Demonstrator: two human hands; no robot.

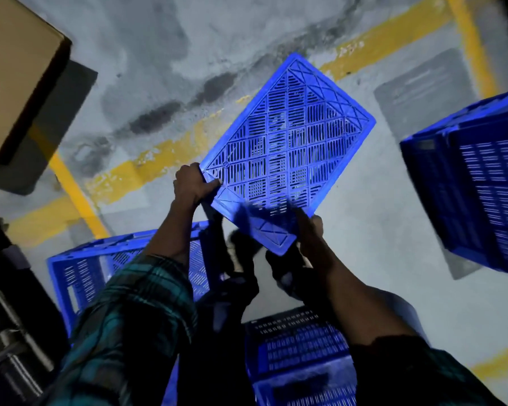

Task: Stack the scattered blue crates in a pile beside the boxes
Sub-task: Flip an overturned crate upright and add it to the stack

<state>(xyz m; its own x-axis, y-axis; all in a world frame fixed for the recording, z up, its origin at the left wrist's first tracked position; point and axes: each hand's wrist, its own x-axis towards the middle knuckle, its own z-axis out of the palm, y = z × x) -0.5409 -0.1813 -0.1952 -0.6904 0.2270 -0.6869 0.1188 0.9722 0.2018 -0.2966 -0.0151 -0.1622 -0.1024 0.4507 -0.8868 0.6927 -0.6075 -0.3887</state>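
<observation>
Far left of the held crate, at the upper corner: a brown cardboard box (pixel 15 68), raised off the grey concrete floor (pixel 165 48), shadow beneath it. Below that box, along the left edge: dark metal shapes, too dim to identify. Crossing the floor between box and held crate: worn yellow painted lines (pixel 147 168).

Lower left of the held crate: a blue crate (pixel 79 276) on the floor, open side up, partly hidden behind a plaid sleeve (pixel 135 323).

Left hand (pixel 192 186) clamped on the held crate's left corner: thumb lying across the slatted underside, remaining fingers wrapped behind the edge and out of sight. Firm grip on that corner.

Centre: the held crate (pixel 288 148), blue, lifted clear of the floor, tilted like a diamond, ribbed and slotted bottom facing the camera. Nearest corner pointing down between the two wrists; farthest corner up toward the yellow line.

Under the held crate's lower corner: dark footwear (pixel 244 259), blurred.

Right hand (pixel 311 227) at the lower right edge of the held crate, just right of the bottom corner. Fingers curled behind the rim and mostly hidden by motion blur; palm against the edge, holding the crate from that side.

Below the held crate, between the forearms: another blue crate (pixel 299 347) on the floor, slotted wall visible.

Far right of the held crate: a tall blue crate stack (pixel 475 183), sides perforated, standing well apart from it.
</observation>
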